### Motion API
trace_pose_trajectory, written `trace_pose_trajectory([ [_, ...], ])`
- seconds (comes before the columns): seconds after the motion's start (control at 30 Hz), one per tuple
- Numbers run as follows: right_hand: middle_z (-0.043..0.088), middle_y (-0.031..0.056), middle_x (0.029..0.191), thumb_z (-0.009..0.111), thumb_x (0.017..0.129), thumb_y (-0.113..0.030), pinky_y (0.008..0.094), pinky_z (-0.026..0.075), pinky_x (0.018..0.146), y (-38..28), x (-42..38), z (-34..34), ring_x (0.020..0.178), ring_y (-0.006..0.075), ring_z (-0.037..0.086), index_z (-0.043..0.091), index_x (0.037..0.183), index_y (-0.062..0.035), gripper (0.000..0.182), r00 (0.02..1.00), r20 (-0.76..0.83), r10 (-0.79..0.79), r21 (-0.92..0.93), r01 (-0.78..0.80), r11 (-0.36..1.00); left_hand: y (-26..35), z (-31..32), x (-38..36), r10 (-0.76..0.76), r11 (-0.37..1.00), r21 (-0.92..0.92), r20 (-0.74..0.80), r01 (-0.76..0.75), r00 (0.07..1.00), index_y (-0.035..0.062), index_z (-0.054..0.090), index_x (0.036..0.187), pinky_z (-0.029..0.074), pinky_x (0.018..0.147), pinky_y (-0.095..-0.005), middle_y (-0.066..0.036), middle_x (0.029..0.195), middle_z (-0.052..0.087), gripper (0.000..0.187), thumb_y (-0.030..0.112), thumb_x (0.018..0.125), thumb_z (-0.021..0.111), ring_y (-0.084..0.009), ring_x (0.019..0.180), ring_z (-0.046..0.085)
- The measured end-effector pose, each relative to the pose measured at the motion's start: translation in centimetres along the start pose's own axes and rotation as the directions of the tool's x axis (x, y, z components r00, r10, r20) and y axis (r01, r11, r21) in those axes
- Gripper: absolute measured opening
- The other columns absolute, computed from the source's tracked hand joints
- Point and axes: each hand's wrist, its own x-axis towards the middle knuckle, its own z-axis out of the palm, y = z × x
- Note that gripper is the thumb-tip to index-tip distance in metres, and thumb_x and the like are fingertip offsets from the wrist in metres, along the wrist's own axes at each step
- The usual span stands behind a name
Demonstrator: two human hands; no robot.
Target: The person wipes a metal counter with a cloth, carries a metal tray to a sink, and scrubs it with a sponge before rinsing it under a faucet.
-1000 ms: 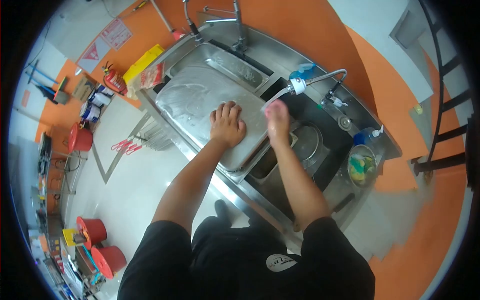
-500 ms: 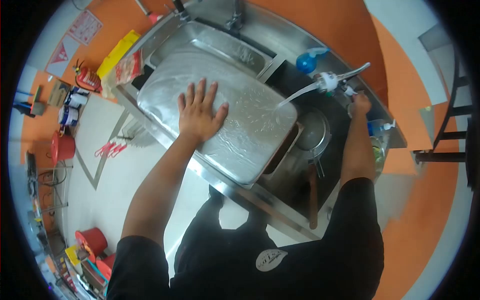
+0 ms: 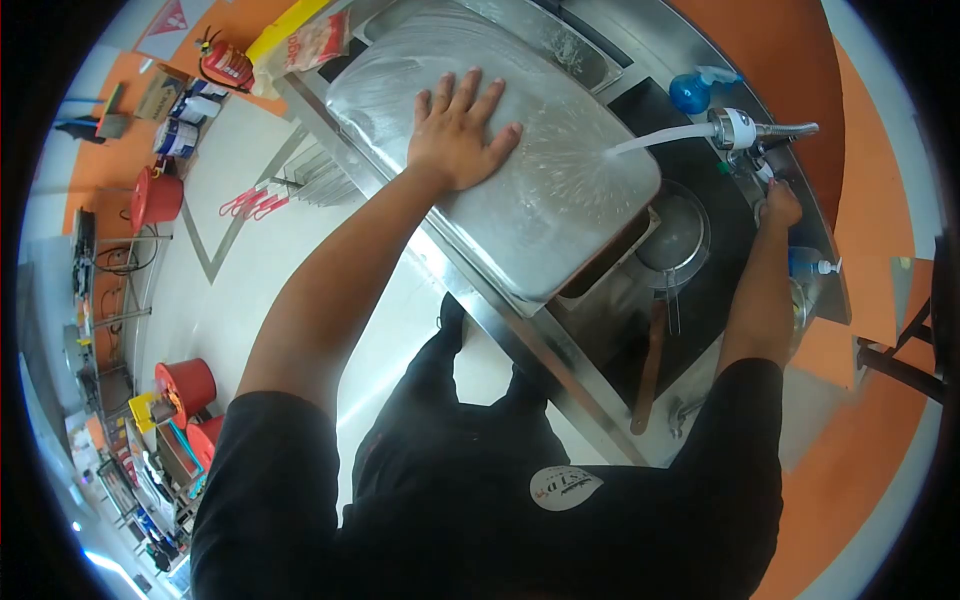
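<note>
A large metal pan (image 3: 560, 230) lies bottom up across the sink, its wet surface catching the light. My left hand (image 3: 460, 135) rests flat on it with the fingers spread. From a faucet (image 3: 735, 129) at the right, a stream of water (image 3: 665, 136) lands on the pan's right part and splashes outward. My right hand (image 3: 780, 205) is closed at the tap handle (image 3: 764, 172) below the spout; the fingertips are partly hidden. A round strainer (image 3: 672, 235) with a wooden handle (image 3: 650, 370) lies in the sink beside the pan.
A blue spray bottle (image 3: 690, 92) stands behind the faucet, and a clear pump bottle (image 3: 805, 262) is near my right forearm. The sink's metal front edge (image 3: 500, 325) runs before my body. Red buckets (image 3: 185, 388) and a fire extinguisher (image 3: 225, 62) are at the left.
The whole view has shifted, so the sink sits higher and further right. The water's splash spreads wider over the pan. Both hands keep their places on the pan and at the tap.
</note>
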Motion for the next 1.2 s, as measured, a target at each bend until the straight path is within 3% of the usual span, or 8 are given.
trace_pose_trajectory([
  [0.23,0.065,0.0167,0.093,0.056,0.094,-0.030,0.0285,0.055,0.072,2.7,1.0,0.5,0.083,0.0225,0.064,0.062,0.101,0.0127,0.043,0.999,0.012,-0.037,0.329,0.031,0.944,-2.1,-0.1,-0.1,0.064,0.987,-0.147,-0.012,-0.065,0.998,0.0212,0.036,0.148,0.010,0.116,-0.0551,-0.011,0.157,0.025,0.067,0.057,0.092,0.042,-0.0354,0.146,0.017],
  [0.3,0.062,0.0118,0.092,0.051,0.097,-0.035,0.0275,0.053,0.069,-0.6,-6.7,-1.2,0.081,0.0199,0.060,0.061,0.101,0.0061,0.043,0.982,0.095,0.164,-0.003,-0.164,0.986,-3.7,-0.5,-0.7,-0.191,0.978,-0.079,0.026,0.193,0.981,0.0209,0.039,0.146,0.013,0.114,-0.0610,-0.011,0.157,0.026,0.065,0.056,0.091,0.045,-0.0362,0.145,0.019],
  [0.43,0.056,0.0043,0.106,0.053,0.098,-0.042,0.0308,0.049,0.077,-0.5,-26.7,-2.8,0.081,0.0151,0.055,0.048,0.131,-0.0035,0.051,0.935,0.356,-0.002,0.215,-0.080,0.973,-7.7,1.6,-1.4,-0.597,0.784,-0.315,-0.149,0.535,0.788,0.0129,0.036,0.147,0.014,0.115,-0.0578,-0.022,0.156,0.020,0.073,0.055,0.089,0.047,-0.0428,0.144,0.019],
  [0.5,0.046,0.0145,0.140,0.059,0.095,-0.041,0.0374,0.041,0.101,-3.2,-36.8,-3.5,0.121,0.0229,0.051,0.029,0.147,-0.0035,0.071,0.784,0.616,-0.069,0.237,-0.101,0.966,-7.5,2.0,-0.7,-0.579,0.762,-0.451,-0.155,0.465,0.800,0.0098,0.036,0.147,0.013,0.116,-0.0554,-0.025,0.156,0.018,0.076,0.056,0.088,0.048,-0.0434,0.143,0.018],
  [0.57,0.014,0.0309,0.154,0.063,0.091,-0.038,0.0447,0.019,0.115,-2.9,-39.9,-2.2,0.144,0.0410,0.015,0.010,0.152,-0.0018,0.088,0.701,0.625,-0.343,0.056,0.399,0.915,-6.4,1.9,0.5,-0.541,0.786,-0.452,-0.169,0.423,0.824,0.0047,0.035,0.146,0.013,0.116,-0.0523,-0.030,0.154,0.017,0.079,0.055,0.087,0.050,-0.0441,0.143,0.018],
  [0.83,0.002,0.0407,0.151,0.063,0.090,-0.037,0.0481,0.016,0.115,-6.6,-40.2,0.5,0.145,0.0473,0.002,0.010,0.150,0.0048,0.090,0.830,0.514,-0.216,-0.305,0.412,0.858,-4.4,3.3,4.6,-0.521,0.806,-0.398,-0.126,0.438,0.844,0.0098,0.035,0.147,0.018,0.114,-0.0570,-0.026,0.155,0.017,0.078,0.056,0.085,0.051,-0.0528,0.140,0.016],
  [0.97,0.005,0.0384,0.152,0.046,0.099,-0.033,0.0451,0.019,0.115,-10.9,-33.5,1.5,0.144,0.0470,0.011,0.011,0.148,0.0090,0.073,0.688,0.040,-0.724,-0.363,0.685,0.631,-4.3,3.7,5.7,-0.517,0.797,-0.440,-0.143,0.413,0.844,0.0140,0.036,0.147,0.026,0.110,-0.0592,-0.021,0.156,0.017,0.079,0.057,0.083,0.053,-0.0590,0.135,0.019],
  [1.2,0.011,0.0354,0.153,0.045,0.098,-0.033,0.0389,0.021,0.115,-15.3,-27.1,8.1,0.144,0.0430,0.019,0.027,0.143,0.0129,0.066,0.741,0.217,-0.635,-0.228,0.671,0.705,-3.9,3.2,5.4,-0.549,0.761,-0.479,-0.115,0.438,0.828,0.0156,0.035,0.147,0.026,0.111,-0.0594,-0.018,0.158,0.016,0.078,0.057,0.084,0.053,-0.0585,0.137,0.015],
])
